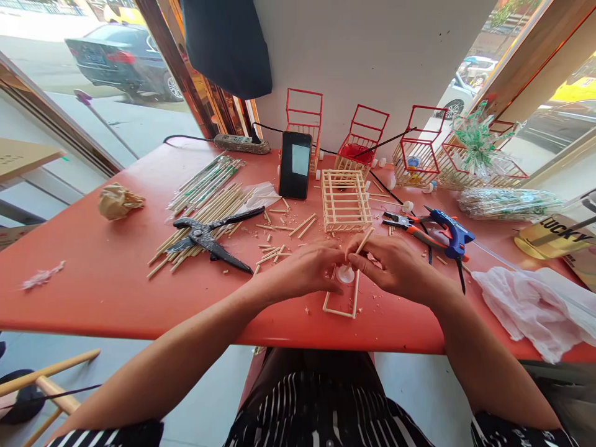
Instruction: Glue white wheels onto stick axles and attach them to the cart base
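Between the thumb and fingers of my right hand point(395, 264) is a short wooden stick point(365, 241), its upper end pointing up and right. My left hand point(311, 268) is curled close beside it, fingertips nearly meeting those of the right; what they pinch is hidden. A small white round plastic piece point(345, 274) shows between the hands; whether a finger holds it, I cannot tell. Beneath them a rectangular frame of thin sticks point(341, 312) lies on the red table point(186, 310), its far end covered by my hands. Just beyond stands a cage-like stick basket point(347, 202).
Black-handled cutters point(205, 236) lie on a pile of wooden sticks point(162, 253) to the left. On the right are pliers point(405, 222), a blue glue gun point(449, 233) and a white cloth point(521, 301). A phone point(295, 166) stands behind, near red-topped stick carts point(416, 149).
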The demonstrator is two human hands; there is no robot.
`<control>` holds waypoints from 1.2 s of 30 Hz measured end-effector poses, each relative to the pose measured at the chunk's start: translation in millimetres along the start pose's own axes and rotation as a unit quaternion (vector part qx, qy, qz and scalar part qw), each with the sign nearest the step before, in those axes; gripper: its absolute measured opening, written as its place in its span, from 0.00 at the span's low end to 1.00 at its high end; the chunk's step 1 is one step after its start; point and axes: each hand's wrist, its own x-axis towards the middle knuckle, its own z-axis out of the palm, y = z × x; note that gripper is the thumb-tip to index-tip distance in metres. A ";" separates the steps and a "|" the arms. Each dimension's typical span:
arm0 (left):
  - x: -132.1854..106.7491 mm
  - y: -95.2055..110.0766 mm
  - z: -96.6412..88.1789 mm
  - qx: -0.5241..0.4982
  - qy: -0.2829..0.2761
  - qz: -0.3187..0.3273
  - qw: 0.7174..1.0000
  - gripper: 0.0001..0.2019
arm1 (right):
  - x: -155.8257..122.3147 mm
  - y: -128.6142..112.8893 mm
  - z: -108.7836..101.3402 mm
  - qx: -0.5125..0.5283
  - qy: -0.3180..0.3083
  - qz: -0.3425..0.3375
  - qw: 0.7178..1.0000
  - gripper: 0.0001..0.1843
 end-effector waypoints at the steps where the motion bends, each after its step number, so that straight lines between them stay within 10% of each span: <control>1: -0.3 -0.7 0.2 -0.001 -0.003 0.000 1.000 0.10 | -0.1 0.6 0.6 -0.002 -0.002 -0.002 1.000 0.07; 36: 3.3 6.1 4.8 -0.009 0.004 -0.010 1.000 0.04 | 0.7 -0.1 1.4 -0.042 -0.045 -0.030 0.998 0.09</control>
